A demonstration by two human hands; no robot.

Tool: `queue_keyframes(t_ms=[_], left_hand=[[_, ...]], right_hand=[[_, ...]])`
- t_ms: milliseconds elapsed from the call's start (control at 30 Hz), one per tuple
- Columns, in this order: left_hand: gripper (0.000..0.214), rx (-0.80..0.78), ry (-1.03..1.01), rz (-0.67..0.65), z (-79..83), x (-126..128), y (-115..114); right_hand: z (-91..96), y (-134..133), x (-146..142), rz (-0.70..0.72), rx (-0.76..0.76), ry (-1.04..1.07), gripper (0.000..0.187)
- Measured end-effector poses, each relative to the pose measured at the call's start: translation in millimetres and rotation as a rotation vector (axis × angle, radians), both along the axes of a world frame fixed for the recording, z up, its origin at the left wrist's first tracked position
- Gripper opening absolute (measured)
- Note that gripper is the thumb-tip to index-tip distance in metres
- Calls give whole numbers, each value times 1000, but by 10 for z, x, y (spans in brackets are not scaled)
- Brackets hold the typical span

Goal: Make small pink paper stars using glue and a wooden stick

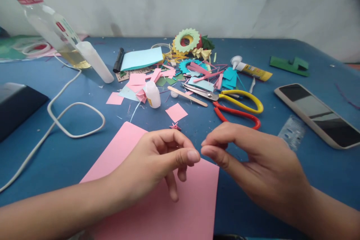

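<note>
Over a large pink sheet of paper [194, 202], my left hand [165, 153] is closed, thumb pressed to the forefinger. Opposite it, my right hand [247, 165] pinches too, its fingertips close to the left ones. Whatever either pinch holds is too small or hidden to make out. Just beyond the left fingers sits a small dark-pink folded paper piece [175, 126]. A pink paper square [176, 113] lies a little farther back. Beside it stand a small white glue bottle [152, 94] and a wooden stick [187, 96]. Scissors with yellow and red handles [239, 101] lie past my right hand.
Paper scraps and folded paper rings [186, 40] are heaped at the back. A tall bottle [47, 26] and a white tube [95, 62] stand left, near a looped white cable [75, 135]. On the right are a phone [317, 114], a clear plastic piece [292, 133] and a yellow tube [254, 71].
</note>
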State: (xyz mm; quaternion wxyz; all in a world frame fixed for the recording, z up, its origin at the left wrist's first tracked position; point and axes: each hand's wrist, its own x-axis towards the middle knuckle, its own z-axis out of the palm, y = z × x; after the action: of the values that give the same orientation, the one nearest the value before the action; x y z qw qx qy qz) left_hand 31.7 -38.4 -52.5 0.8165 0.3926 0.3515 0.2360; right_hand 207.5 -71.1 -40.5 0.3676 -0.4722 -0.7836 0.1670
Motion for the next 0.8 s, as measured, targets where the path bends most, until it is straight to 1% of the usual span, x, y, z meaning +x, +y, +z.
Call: queue_keyframes(t_ms=[167,367,533,800], left_hand=[[17,4,-29,-10,-24,-6,-5],[22,26,6,-30,-35,-12,-10],[22,32,17,-35,-37,-5,-12],[22,42,11,-35,-54,15,-16]], right_hand=[[9,-10,-18,57,38,45,13],[28,-23,-47,30,94,69,15],[19,-30,-50,23,85,69,11],[43,-24,-43,11,72,18,14]])
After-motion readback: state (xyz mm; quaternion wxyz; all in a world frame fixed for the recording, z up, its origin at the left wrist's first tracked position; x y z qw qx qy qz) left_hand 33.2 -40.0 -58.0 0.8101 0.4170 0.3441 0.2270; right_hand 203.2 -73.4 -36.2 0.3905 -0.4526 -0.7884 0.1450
